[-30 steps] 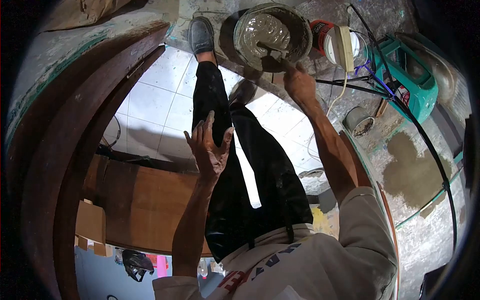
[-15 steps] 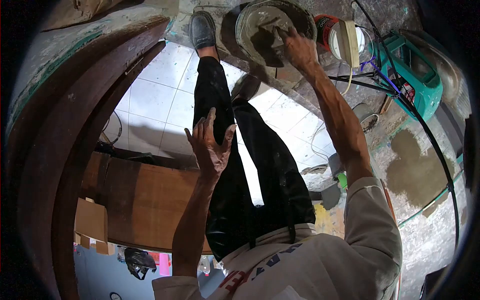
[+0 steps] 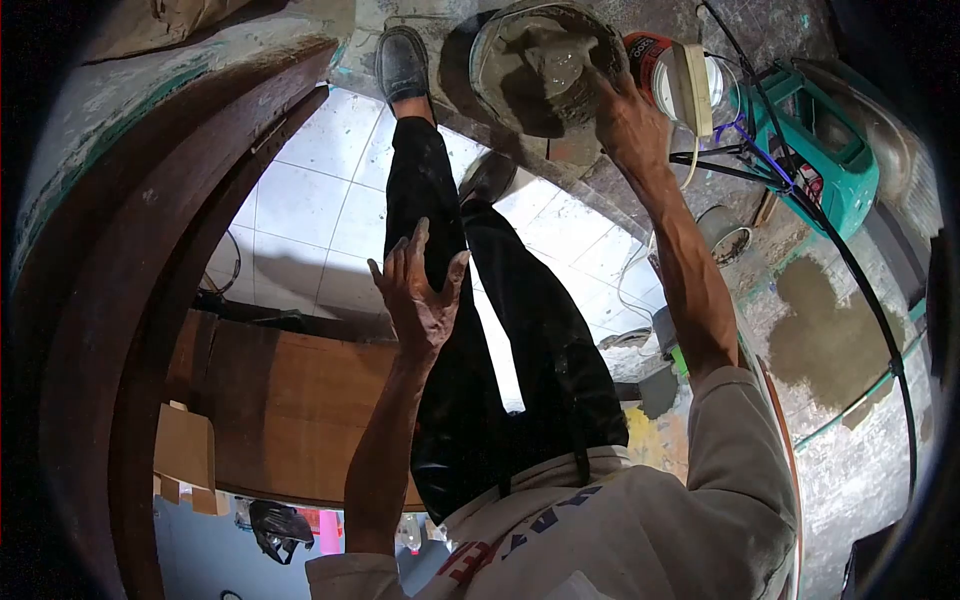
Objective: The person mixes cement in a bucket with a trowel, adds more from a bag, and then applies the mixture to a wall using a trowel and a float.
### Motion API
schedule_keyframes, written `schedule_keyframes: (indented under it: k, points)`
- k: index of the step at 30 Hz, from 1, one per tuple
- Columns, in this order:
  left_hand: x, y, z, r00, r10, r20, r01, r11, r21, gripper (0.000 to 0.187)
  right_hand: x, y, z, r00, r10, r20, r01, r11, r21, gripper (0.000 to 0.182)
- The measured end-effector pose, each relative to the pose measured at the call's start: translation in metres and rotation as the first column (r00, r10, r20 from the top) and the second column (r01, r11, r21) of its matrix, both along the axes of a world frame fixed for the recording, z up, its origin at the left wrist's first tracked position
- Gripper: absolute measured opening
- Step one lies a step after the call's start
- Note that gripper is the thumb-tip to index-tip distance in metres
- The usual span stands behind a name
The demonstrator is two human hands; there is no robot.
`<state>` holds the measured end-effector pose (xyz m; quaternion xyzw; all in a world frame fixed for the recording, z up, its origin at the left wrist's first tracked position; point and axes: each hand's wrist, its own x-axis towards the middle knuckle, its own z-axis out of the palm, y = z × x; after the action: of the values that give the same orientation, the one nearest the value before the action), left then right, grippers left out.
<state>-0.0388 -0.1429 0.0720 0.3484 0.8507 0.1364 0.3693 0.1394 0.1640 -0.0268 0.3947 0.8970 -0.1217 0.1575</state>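
Since the earlier frame, my right hand (image 3: 634, 130) has shifted from over the bucket (image 3: 479, 62) toward its right rim. White tiles (image 3: 305, 190) spread below me, bordered by the grimy concrete (image 3: 770, 32) on which the bucket stands, near a green stool (image 3: 852, 190). Holding wet mortar (image 3: 562, 66), the bucket looks heavy, best taken by opposite sides of its rim; the mortar seems soft and slippery. My right fingers curl; I cannot tell what they pinch. My left hand (image 3: 418, 305) hangs with fingers spread, holding nothing.
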Motion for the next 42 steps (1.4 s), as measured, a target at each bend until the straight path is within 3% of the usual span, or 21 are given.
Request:
schedule_keyframes:
  k: [5,8,12,16,18,19,20,22,24,26,28,29,30,32,33,34,36,37,38,39,42]
  points:
    - [0.0,0.0,-0.001,0.998,-0.037,-0.052,0.037,0.999,-0.005,0.07,-0.027,-0.014,-0.059,0.998,-0.049,0.033,0.05,0.998,-0.044,0.043]
    - [0.001,-0.002,-0.004,1.0,0.021,0.017,-0.022,0.999,0.033,0.07,-0.012,-0.044,-0.085,0.999,-0.017,-0.032,0.015,0.998,-0.062,0.043]
    - [0.002,-0.005,0.0,1.0,-0.005,-0.01,0.005,1.0,0.017,0.071,-0.001,-0.064,-0.062,0.994,0.104,0.038,-0.096,0.981,-0.169,0.046]
    - [0.002,-0.004,-0.004,0.999,0.042,0.021,-0.042,0.999,0.004,0.072,-0.003,-0.043,-0.009,0.97,0.002,0.245,0.048,0.979,-0.198,0.044]
    - [0.002,-0.005,-0.004,0.999,0.046,0.023,-0.046,0.999,-0.006,0.072,-0.003,-0.027,-0.003,0.989,0.067,0.128,-0.057,0.995,-0.083,0.045]
    - [0.002,-0.005,-0.004,0.999,0.046,0.022,-0.046,0.999,-0.013,0.071,-0.005,-0.015,-0.011,0.977,0.215,0.005,-0.215,0.977,-0.005,0.043]
    - [0.002,-0.004,-0.003,0.999,0.043,0.022,-0.043,0.999,-0.01,0.071,-0.01,-0.005,-0.024,0.977,0.211,0.005,-0.211,0.977,-0.003,0.043]
    - [0.002,-0.005,-0.002,0.999,0.033,0.014,-0.033,0.999,0.0,0.069,-0.02,0.012,-0.05,0.839,0.544,0.001,-0.542,0.835,0.092,0.041]
    - [0.002,-0.009,-0.001,0.999,0.028,0.015,-0.028,1.0,0.004,0.069,-0.017,0.032,-0.049,0.828,0.556,0.074,-0.56,0.826,0.056,0.037]
    - [0.004,-0.006,-0.005,0.999,0.036,0.016,-0.037,0.999,0.033,0.068,0.011,0.046,-0.057,0.834,0.55,0.038,-0.552,0.832,0.058,0.034]
    - [0.002,-0.01,-0.005,0.999,0.034,0.033,-0.036,0.996,0.086,0.067,0.036,0.052,-0.075,0.88,0.476,0.011,-0.473,0.872,0.122,0.046]
    - [0.002,-0.009,-0.004,0.996,-0.054,-0.067,0.057,0.998,0.039,0.066,0.037,0.055,-0.077,0.907,0.415,0.074,-0.413,0.91,-0.03,0.047]
    - [0.0,-0.009,-0.005,0.996,-0.054,-0.074,0.057,0.998,0.036,0.066,0.036,0.054,-0.085,0.907,0.415,0.067,-0.414,0.91,-0.03,0.047]
    - [0.002,-0.014,-0.005,0.992,-0.105,-0.073,0.113,0.987,0.117,0.064,0.041,0.046,-0.097,0.914,0.403,0.05,-0.406,0.907,0.11,0.049]
    - [0.002,-0.016,-0.011,1.0,-0.015,-0.002,0.016,0.992,0.122,0.062,0.041,0.049,-0.104,0.924,0.38,-0.034,-0.379,0.925,0.019,0.055]
    - [0.004,-0.017,-0.011,1.0,-0.022,0.001,0.022,0.993,0.12,0.062,0.045,0.04,-0.107,0.927,0.374,-0.032,-0.374,0.927,0.016,0.055]
    - [0.002,-0.014,-0.007,0.999,-0.038,-0.039,0.041,0.996,0.076,0.061,0.045,0.018,-0.101,0.997,0.038,0.069,-0.029,0.992,-0.125,0.062]
    - [0.002,-0.013,-0.007,0.998,-0.035,-0.045,0.039,0.995,0.087,0.061,0.065,-0.007,-0.123,1.0,-0.005,0.003,0.006,0.999,-0.032,0.066]
    - [0.003,-0.014,-0.008,0.999,-0.03,-0.04,0.033,0.996,0.088,0.061,0.054,-0.022,-0.095,0.992,-0.091,0.089,0.102,0.986,-0.131,0.072]
    - [0.002,-0.015,-0.008,0.999,-0.028,-0.034,0.031,0.996,0.083,0.062,0.055,-0.039,-0.098,0.969,-0.195,0.15,0.223,0.954,-0.2,0.066]
    - [0.002,-0.012,-0.006,0.999,-0.018,-0.037,0.022,0.994,0.107,0.063,0.057,-0.069,-0.076,0.967,-0.179,0.182,0.227,0.93,-0.291,0.049]
